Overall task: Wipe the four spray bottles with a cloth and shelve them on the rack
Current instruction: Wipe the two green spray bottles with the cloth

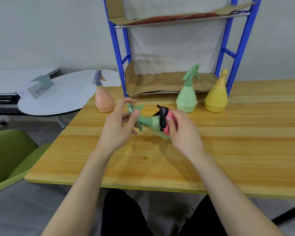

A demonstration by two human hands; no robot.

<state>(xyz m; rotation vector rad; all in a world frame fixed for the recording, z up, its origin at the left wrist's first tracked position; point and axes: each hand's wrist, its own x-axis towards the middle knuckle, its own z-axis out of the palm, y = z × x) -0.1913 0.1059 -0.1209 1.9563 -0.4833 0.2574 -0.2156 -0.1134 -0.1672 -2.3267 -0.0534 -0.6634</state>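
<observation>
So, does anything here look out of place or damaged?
Yes: the cardboard liner on the upper shelf of the rack looks torn and crooked, its ragged end poking out at the right. The sideways green bottle is simply being wiped with the cloth.

wooden table: pale yellow plank top, spread across the middle of the view.
round white table: set to the left, just beside the wooden table's far left corner.
grey box: marked with pale lettering, laid on the round white table.
green chair: placed at lower left, near the wooden table.
lower cardboard sheet: laid at the wooden table's far edge.
upper cardboard sheet: raised above it.
white fabric sheet: hung behind both.
</observation>
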